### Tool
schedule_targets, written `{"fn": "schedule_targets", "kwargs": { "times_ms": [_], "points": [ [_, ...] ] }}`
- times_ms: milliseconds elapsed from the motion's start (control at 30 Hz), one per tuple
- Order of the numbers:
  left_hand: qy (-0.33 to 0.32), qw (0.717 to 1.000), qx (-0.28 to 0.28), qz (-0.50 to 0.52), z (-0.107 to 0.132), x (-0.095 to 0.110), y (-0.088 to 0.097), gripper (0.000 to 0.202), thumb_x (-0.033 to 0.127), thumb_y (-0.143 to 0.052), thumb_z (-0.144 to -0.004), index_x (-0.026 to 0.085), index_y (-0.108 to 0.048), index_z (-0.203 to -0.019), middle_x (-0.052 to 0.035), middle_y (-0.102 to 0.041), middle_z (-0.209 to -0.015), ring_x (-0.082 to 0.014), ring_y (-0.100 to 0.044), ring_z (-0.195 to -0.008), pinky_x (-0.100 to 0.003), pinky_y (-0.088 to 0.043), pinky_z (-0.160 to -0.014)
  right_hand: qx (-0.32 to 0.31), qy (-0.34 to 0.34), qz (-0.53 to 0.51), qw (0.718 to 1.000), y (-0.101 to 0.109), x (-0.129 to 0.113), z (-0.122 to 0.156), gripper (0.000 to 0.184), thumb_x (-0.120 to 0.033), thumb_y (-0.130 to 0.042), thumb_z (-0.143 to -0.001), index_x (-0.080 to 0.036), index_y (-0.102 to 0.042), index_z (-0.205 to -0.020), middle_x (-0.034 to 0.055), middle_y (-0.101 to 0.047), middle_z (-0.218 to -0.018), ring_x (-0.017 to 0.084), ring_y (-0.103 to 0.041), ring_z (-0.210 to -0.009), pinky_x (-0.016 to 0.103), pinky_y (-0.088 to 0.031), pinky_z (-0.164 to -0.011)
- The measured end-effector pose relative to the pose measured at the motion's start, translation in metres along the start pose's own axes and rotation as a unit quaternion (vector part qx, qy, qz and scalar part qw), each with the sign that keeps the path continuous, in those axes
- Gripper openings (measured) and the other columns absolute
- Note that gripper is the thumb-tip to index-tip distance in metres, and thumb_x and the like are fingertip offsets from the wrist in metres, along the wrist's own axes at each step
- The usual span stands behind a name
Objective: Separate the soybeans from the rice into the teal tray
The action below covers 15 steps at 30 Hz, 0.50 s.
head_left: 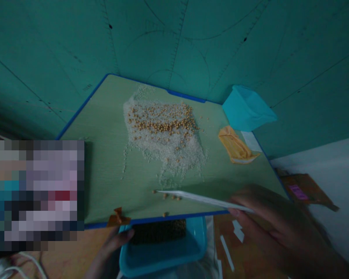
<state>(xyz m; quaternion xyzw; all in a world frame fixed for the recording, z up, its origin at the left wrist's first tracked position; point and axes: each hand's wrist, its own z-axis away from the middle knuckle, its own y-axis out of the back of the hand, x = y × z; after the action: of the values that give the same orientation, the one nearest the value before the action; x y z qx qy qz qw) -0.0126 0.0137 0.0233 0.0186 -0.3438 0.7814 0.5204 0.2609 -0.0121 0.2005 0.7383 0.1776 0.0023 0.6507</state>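
My right hand (pixel 270 228) is closed on a thin white card (pixel 197 198), seen nearly edge-on. The card's far tip touches or nearly touches a few round tan beans (pixel 173 197) near the front edge of the green board (pixel 104 162). With its thumb over the rim, my left hand (pixel 112 246) grips a blue plastic tub (pixel 163 257) just below that edge. Inside the tub is a dark layer of small grains or beans (pixel 159 232), too dim to name. Mid-board lies a spread of white rice-like grains (pixel 180 155) with many tan beans (pixel 165 126) on top.
A turquoise pouch (pixel 247 110) and a crumpled orange packet (pixel 235 145) lie at the board's right. Brown tape (pixel 118 217) sticks to the front edge. A blurred-out block (pixel 40 193) covers the left side. White scraps (pixel 227 252) lie on the wooden floor below.
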Motion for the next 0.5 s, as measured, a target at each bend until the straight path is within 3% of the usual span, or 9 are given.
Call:
{"fn": "schedule_targets", "kwargs": {
  "times_ms": [200, 500],
  "points": [
    [0.005, 1.000, 0.003, -0.005, -0.0024, -0.0035, 0.0065, 0.025, 0.034, -0.080, -0.058, 0.029, -0.080, -0.082, -0.0018, -0.083, -0.097, -0.0402, -0.055, -0.123, -0.051, -0.041, -0.104, 0.001, 0.015, -0.012, 1.000, -0.0018, -0.0002, 0.0058, 0.015, -0.014, -0.049, -0.084, -0.026, -0.053, -0.094, -0.0028, -0.069, -0.081, 0.012, -0.066, -0.075, 0.022, -0.052, -0.068],
    [0.011, 1.000, 0.003, 0.011, -0.0022, -0.0038, 0.0027, 0.025, 0.032, -0.081, -0.058, 0.030, -0.080, -0.083, 0.0001, -0.083, -0.095, -0.0382, -0.057, -0.121, -0.048, -0.045, -0.101, 0.024, 0.014, -0.012, 1.000, 0.0015, -0.0038, 0.0106, 0.011, -0.019, -0.048, -0.085, -0.027, -0.054, -0.090, -0.0048, -0.070, -0.074, 0.011, -0.066, -0.063, 0.019, -0.053, -0.060]
  ]
}}
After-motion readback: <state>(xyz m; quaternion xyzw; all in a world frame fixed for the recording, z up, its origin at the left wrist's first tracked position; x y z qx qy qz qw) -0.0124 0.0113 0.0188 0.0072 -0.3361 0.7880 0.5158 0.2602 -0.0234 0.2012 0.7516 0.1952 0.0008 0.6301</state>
